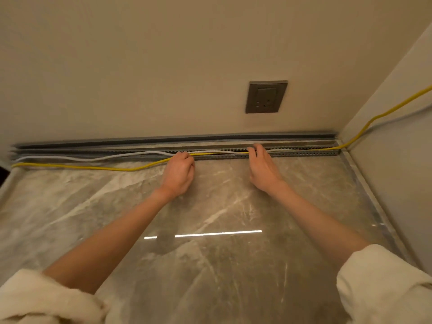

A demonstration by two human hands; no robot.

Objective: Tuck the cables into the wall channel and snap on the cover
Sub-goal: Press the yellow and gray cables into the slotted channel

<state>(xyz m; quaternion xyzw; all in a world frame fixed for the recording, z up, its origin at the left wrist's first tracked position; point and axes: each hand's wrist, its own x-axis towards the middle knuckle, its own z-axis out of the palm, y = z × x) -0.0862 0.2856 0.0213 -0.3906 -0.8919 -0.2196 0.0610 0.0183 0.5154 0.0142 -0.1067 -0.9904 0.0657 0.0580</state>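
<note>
Left hand [178, 173] pinches the yellow cable [93, 167]; right hand [261, 166] fingers press, curled, into the channel [304, 153]. Best to feed leftward in short stretches.

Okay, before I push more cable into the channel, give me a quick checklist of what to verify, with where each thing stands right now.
1. Yellow cable fully in the grey perforated metal wall channel: not ok, its left stretch lies out on the marble floor.
2. White cable seated: not ok, its left part bows out over the channel's front edge.
3. Left hand at the yellow cable: ok, though its grip is hidden.
4. Right hand fingers at the channel: ok.
5. Cables seated between the hands: cannot tell.
6. Cover ready: cannot tell.
</note>
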